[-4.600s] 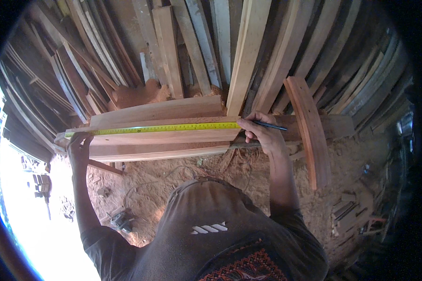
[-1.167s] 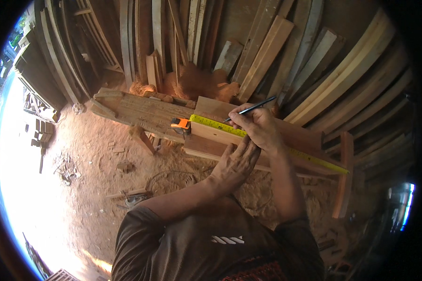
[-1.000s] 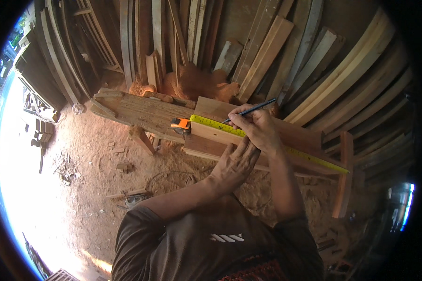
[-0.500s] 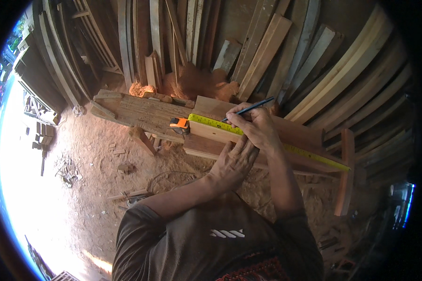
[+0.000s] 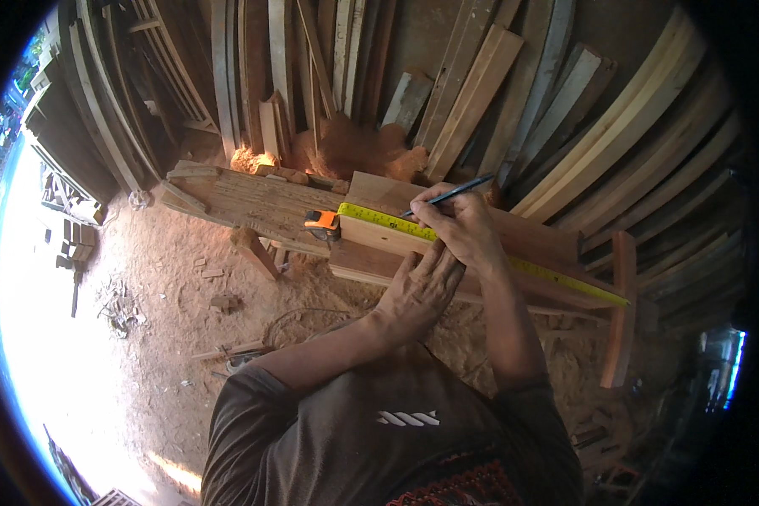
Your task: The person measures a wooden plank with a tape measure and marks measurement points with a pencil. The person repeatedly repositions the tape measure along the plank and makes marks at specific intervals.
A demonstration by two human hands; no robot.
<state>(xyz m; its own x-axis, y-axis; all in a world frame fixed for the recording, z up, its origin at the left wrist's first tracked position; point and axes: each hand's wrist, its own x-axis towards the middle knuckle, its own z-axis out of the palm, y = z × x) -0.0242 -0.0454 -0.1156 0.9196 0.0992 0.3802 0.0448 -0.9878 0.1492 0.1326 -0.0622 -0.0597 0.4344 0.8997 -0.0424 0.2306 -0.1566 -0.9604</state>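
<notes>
My right hand (image 5: 465,229) pinches a dark pencil (image 5: 457,191), its tip down at the edge of a yellow tape measure blade (image 5: 371,214). The blade lies stretched lengthwise along a narrow wooden piece (image 5: 385,238), from its orange and black case (image 5: 322,225) at the left to a curved crosspiece (image 5: 622,312) at the right. Beneath my right wrist, my left hand (image 5: 420,291) rests with fingers stretched out against the near side of that piece; its fingertips are partly hidden by the right hand. Wider reddish boards (image 5: 371,261) lie underneath.
A rough plank bench (image 5: 261,202) supports the left end of the work. Many long boards (image 5: 472,101) lean upright against the far wall, with orange sawdust (image 5: 346,143) at their feet. Offcuts (image 5: 225,302) and shavings litter the dusty floor.
My right hand has shifted very slightly to the right along the tape with the pencil. My left hand, the tape and the boards look almost unchanged.
</notes>
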